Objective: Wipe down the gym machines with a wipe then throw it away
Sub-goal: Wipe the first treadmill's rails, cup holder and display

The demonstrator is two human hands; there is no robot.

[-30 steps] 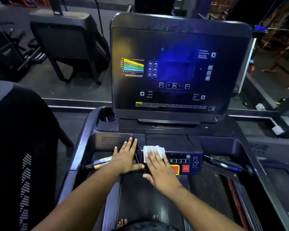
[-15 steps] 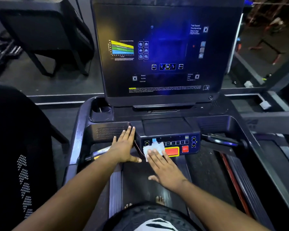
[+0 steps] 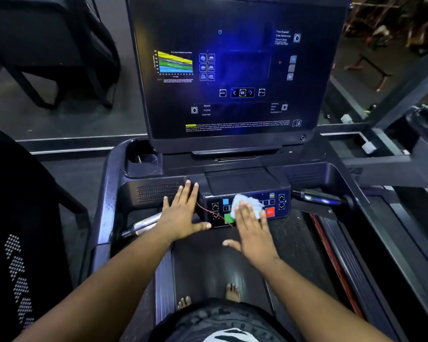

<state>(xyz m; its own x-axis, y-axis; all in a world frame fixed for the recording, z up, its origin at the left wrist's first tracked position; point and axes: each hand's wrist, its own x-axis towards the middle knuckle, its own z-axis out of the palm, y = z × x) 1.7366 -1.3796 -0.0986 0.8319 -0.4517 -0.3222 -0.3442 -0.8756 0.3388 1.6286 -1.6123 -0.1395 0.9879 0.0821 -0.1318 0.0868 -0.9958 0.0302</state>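
Observation:
I stand on a black treadmill whose button panel faces me below a big dark screen. A crumpled white wipe lies against the middle of the panel, and my right hand presses it there with straight fingers. The hand covers the wipe's lower left part and several buttons. My left hand rests flat, fingers spread, on the console ledge just left of the panel, beside the speaker grille.
A cup holder sits at the console's back left. Handle grips stick out on both sides of the panel. A thin red cord hangs by the panel's left edge. Another black machine stands close on my left.
My right hand has slid the wipe from the top left of the panel down onto its face and then rightward over the buttons. The left hand has stayed in place.

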